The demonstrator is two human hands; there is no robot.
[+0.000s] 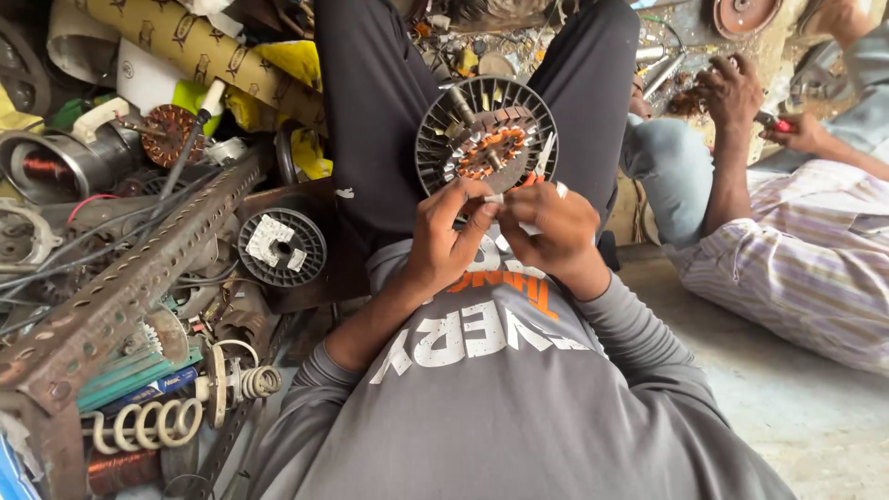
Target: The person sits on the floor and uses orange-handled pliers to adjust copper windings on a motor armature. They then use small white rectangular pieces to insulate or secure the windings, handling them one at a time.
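The round motor part (485,139), a dark slotted disc with copper and orange windings at its middle, rests on your lap between your knees, just above your hands and tilted towards you. At its 5 o'clock edge you hold a small white strip (494,198), likely insulating paper or a lead end. Your left hand (447,239) has thumb and forefinger closed on that strip from the 7 o'clock side; your right hand (548,231) is pinched shut on it from the 4 o'clock side, with a small pair of scissors (544,159) poking up past its fingers against the disc rim.

By the look of it, you are preparing that strip at the rim, trimming or shaping it before it goes into a slot. The next move calls for a steady pinch with the left and a fine, short motion with the right, keeping the disc from rolling off your thighs.

Further out, at 9 o'clock of the disc, a wire spool (281,246) lies on a dark board. Beyond it, at 8 o'clock, a rusty perforated angle bar (120,287) crosses a heap of springs, coils and motor scrap. At 3 o'clock, another person in a striped shirt (806,268) works with a red-handled tool (780,123), their hands well apart from yours.
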